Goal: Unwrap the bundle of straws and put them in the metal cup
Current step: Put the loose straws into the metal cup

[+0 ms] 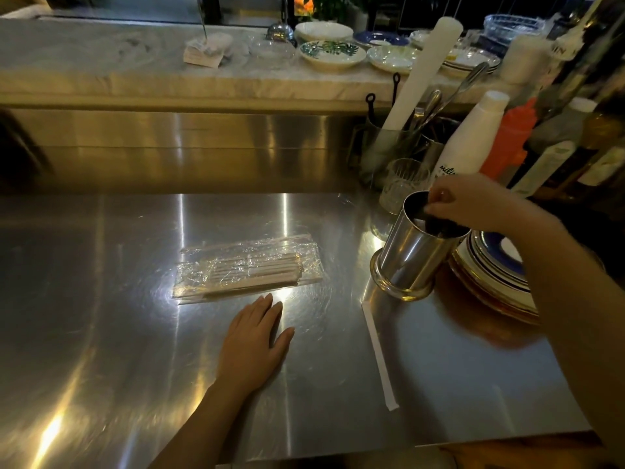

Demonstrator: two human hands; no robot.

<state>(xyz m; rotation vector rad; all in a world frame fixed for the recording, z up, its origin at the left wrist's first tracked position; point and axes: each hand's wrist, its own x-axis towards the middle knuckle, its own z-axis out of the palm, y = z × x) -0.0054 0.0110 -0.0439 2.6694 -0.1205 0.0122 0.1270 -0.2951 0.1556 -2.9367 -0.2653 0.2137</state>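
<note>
Straws (250,267) lie in the middle of the frame on the shiny steel counter (101,333), and the clear wrap is not off them yet. Your left hand (253,340) rests flat just below the bundle, fingers spread and holding nothing. It is near the wrap but not touching it.

Your right hand (473,206) is at the right of the frame, pinching the rim of the metal cup (411,252) with the fingertips dipping inside. The cup tilts toward the bundle, and its base sits beside a stack of plates (497,265). I cannot tell if anything is in the cup; it looks dark inside.

First, set the cup flat so it will not tip. Put it close to the bundle, with its mouth up. Keep it off the plates so it does not knock them.

Then use both hands on the wrap. Hold one end down and look for a loose edge to peel. Pull slowly, so the straws do not roll away.

One loose straw in white paper (378,357) lies alone at the lower right. Do not forget it; it may belong in the cup too.
</note>
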